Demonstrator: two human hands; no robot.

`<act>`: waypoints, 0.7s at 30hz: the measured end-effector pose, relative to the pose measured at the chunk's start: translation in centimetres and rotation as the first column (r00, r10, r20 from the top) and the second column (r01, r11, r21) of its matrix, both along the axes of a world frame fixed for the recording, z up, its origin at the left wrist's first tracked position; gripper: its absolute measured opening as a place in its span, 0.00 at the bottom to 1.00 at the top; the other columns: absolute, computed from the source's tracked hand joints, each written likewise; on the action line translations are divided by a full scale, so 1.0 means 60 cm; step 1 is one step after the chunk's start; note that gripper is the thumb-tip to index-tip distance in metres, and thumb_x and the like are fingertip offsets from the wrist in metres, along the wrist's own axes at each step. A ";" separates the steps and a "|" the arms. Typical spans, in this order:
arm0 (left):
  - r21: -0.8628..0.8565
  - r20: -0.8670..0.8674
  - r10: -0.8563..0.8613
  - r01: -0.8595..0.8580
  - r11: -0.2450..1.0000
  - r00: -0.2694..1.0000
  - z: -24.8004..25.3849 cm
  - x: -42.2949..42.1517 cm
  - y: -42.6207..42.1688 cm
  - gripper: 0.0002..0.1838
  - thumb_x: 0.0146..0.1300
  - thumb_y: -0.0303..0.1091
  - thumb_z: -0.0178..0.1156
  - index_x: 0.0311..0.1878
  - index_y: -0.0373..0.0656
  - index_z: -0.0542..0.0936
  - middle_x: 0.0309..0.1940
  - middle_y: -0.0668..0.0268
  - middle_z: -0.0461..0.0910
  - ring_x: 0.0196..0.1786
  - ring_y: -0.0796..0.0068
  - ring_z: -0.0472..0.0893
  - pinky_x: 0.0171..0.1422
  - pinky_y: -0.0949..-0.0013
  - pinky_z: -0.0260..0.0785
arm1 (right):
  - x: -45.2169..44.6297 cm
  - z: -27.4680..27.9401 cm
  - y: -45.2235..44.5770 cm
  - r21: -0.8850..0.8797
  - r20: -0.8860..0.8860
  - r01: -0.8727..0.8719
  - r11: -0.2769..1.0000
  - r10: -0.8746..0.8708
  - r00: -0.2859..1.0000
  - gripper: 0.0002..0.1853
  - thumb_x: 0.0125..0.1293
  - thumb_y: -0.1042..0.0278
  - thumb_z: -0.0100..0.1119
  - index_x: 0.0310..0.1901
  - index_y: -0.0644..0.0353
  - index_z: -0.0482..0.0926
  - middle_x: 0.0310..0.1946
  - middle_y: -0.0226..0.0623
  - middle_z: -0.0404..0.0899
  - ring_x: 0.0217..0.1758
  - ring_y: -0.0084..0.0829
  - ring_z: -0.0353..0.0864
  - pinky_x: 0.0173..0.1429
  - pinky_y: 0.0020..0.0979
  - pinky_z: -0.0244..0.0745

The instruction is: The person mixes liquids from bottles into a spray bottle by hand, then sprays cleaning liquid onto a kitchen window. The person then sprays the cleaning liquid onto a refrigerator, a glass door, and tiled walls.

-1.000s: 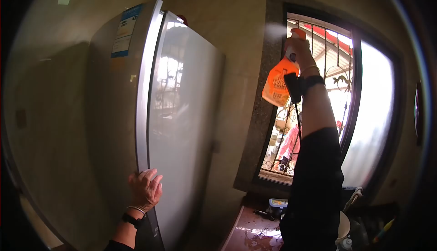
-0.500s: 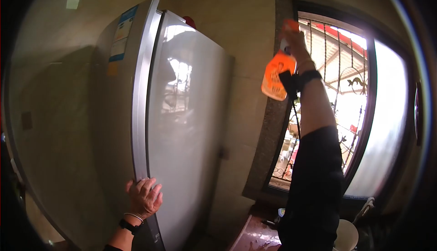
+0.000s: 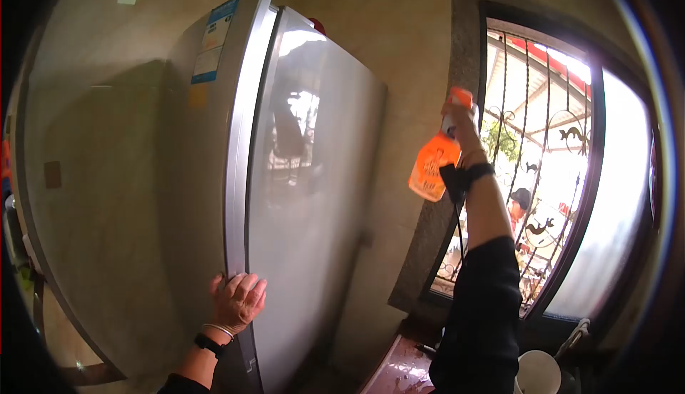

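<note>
A tall, glossy grey refrigerator [image 3: 314,144] fills the left and middle, its long silver door edge [image 3: 246,130] running top to bottom. To its right is a window [image 3: 598,130], with curled iron bars over the clear part and a frosted pane [image 3: 619,201] beside it; beyond the bars is a person in a dark cap [image 3: 521,198]. Low down, a corner of a pinkish, shiny bench [image 3: 394,369] shows, with a pale round bucket [image 3: 540,374] to its right.

The right arm, sleeved in black, stretches up towards the window. Its right hand [image 3: 464,119] is closed around the neck of an orange spray bottle [image 3: 435,167], held tilted in the air. The left hand [image 3: 239,301] lies on the refrigerator, fingers bent across the door edge; I cannot tell whether it grips or just rests.

The bottle has come lower against the window, and the white mist that hung at its nozzle a second ago no longer shows, so I judge the spraying has paused. Left of the bottle, as I see it, a strip of bare wall [image 3: 421,73] leaves room before the refrigerator; on the right, the dark window frame looks near. The bench is well below.
</note>
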State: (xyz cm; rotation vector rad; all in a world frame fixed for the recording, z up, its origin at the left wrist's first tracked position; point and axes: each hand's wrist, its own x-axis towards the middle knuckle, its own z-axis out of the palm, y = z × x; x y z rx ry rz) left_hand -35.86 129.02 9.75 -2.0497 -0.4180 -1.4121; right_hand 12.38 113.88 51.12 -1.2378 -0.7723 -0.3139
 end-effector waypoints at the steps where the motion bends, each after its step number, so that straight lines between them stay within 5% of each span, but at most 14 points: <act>1: -0.002 -0.001 -0.009 0.009 1.000 1.000 0.000 0.001 0.001 0.21 0.52 0.40 0.69 0.50 0.58 0.77 0.51 0.74 0.72 0.55 0.73 0.72 0.64 0.44 0.54 | 0.021 -0.050 0.010 0.071 0.073 -0.049 0.996 0.044 0.996 0.22 0.39 0.76 0.67 0.41 0.62 0.75 0.26 0.32 0.77 0.27 0.26 0.77 0.29 0.33 0.73; 3: 0.016 0.013 -0.006 0.005 1.000 1.000 0.000 0.000 -0.002 0.21 0.52 0.39 0.70 0.51 0.58 0.77 0.52 0.74 0.72 0.55 0.73 0.73 0.64 0.45 0.54 | -0.045 -0.135 -0.022 0.054 0.153 -0.063 0.997 0.054 0.987 0.09 0.41 0.78 0.66 0.27 0.60 0.79 0.24 0.27 0.78 0.26 0.22 0.76 0.31 0.28 0.71; 8: 0.013 0.020 0.011 -0.011 1.000 1.000 -0.001 0.002 -0.005 0.25 0.53 0.39 0.70 0.55 0.59 0.75 0.52 0.76 0.73 0.55 0.76 0.74 0.63 0.47 0.55 | -0.067 -0.261 -0.046 -0.103 0.043 -0.086 0.991 0.090 0.995 0.10 0.41 0.77 0.65 0.29 0.59 0.79 0.24 0.26 0.77 0.26 0.21 0.75 0.32 0.28 0.71; 9: 0.015 0.020 0.008 -0.008 1.000 1.000 0.003 0.003 -0.006 0.25 0.53 0.39 0.70 0.55 0.59 0.74 0.52 0.76 0.73 0.55 0.76 0.74 0.63 0.47 0.56 | -0.078 -0.279 -0.045 -0.169 0.029 0.072 0.983 -0.068 0.997 0.09 0.41 0.76 0.66 0.27 0.59 0.79 0.22 0.26 0.76 0.25 0.22 0.74 0.31 0.29 0.71; 11: 0.019 0.011 -0.001 0.000 1.000 1.000 0.004 -0.001 -0.005 0.26 0.52 0.38 0.71 0.55 0.59 0.74 0.52 0.75 0.73 0.55 0.75 0.74 0.64 0.47 0.55 | -0.049 -0.327 -0.034 -0.210 -0.031 0.096 0.973 -0.105 0.994 0.08 0.40 0.74 0.67 0.25 0.60 0.79 0.20 0.27 0.76 0.24 0.22 0.75 0.31 0.30 0.72; 15: 0.013 0.000 -0.014 0.014 1.000 1.000 0.008 0.000 -0.003 0.29 0.49 0.36 0.73 0.55 0.59 0.73 0.51 0.75 0.72 0.55 0.74 0.74 0.65 0.46 0.53 | -0.047 -0.320 -0.040 -0.100 -0.014 0.244 0.965 -0.247 0.969 0.07 0.41 0.71 0.69 0.24 0.59 0.80 0.19 0.28 0.78 0.24 0.22 0.77 0.31 0.30 0.74; 17: 0.016 -0.013 0.003 -0.003 1.000 1.000 0.007 -0.001 -0.007 0.29 0.48 0.36 0.73 0.55 0.59 0.73 0.51 0.75 0.73 0.55 0.74 0.74 0.64 0.46 0.54 | -0.005 -0.268 -0.050 0.011 0.107 0.142 0.990 -0.142 0.984 0.05 0.46 0.72 0.67 0.27 0.58 0.81 0.20 0.26 0.78 0.21 0.22 0.75 0.27 0.29 0.72; 18: 0.018 -0.011 0.009 -0.009 1.000 1.000 0.009 0.000 -0.007 0.29 0.49 0.37 0.73 0.54 0.59 0.73 0.51 0.75 0.73 0.55 0.74 0.73 0.64 0.46 0.54 | 0.004 -0.239 -0.066 0.069 0.156 -0.096 0.993 0.084 0.984 0.06 0.47 0.74 0.65 0.30 0.58 0.81 0.23 0.26 0.78 0.23 0.20 0.75 0.28 0.28 0.71; 21: 0.008 -0.018 0.023 -0.023 1.000 1.000 0.005 -0.003 -0.012 0.28 0.49 0.39 0.73 0.54 0.59 0.72 0.51 0.75 0.73 0.55 0.75 0.73 0.63 0.45 0.55 | -0.074 -0.185 -0.109 0.164 0.107 -0.145 0.976 0.128 0.986 0.09 0.49 0.76 0.63 0.34 0.60 0.80 0.25 0.25 0.77 0.26 0.20 0.75 0.31 0.26 0.70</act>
